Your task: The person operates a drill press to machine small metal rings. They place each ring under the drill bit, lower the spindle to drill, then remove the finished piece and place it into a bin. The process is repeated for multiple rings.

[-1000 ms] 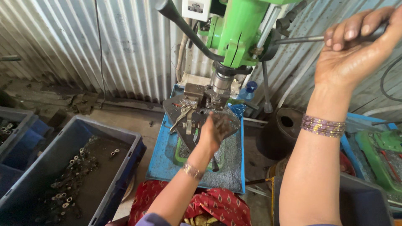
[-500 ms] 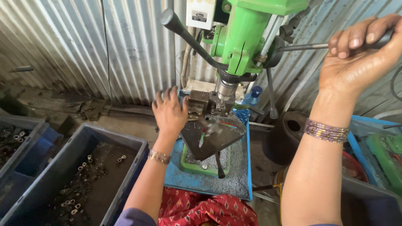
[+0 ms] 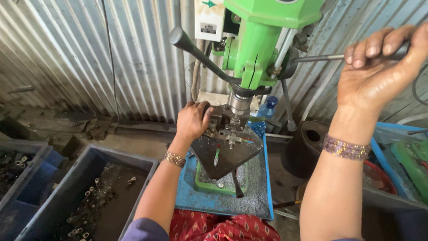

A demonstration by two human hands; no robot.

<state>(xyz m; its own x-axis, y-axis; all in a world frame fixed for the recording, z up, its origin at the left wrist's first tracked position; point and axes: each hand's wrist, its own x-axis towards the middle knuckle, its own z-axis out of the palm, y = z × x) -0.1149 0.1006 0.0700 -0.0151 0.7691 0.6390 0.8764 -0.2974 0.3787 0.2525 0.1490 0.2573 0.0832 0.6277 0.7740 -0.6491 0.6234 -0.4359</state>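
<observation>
Drilling station, viewed from above.

Right hand: grip closed around the outer end of the feed lever, fingers wrapped over the rod, thumb underneath. Raised high, level with the green drill press head.

Left hand: grip curled over the left side of the clamping fixture, pressing on it. Workpiece inside the fixture too small to make out.

Fixture sitting at the far edge of the dark table, directly under the chuck. No clear gap visible between chuck and fixture; contact of the bit not discernible.

Judged step: steadying the fixture while working the feed. Next move calling for a smooth, even pull on the lever, a firm left-hand hold against twisting, and fingers kept clear of the spindle.

Orientation: long axis of the feed lever near level, running from the hub on the press out to the right and slightly up. Second lever with black knob pointing up and to the left. Spindle axis upright, pointing down at the fixture.

Surroundings: blue base plate strewn with grey swarf beneath the table; blue crate of small metal sleeves at lower left; corrugated sheet wall behind.
</observation>
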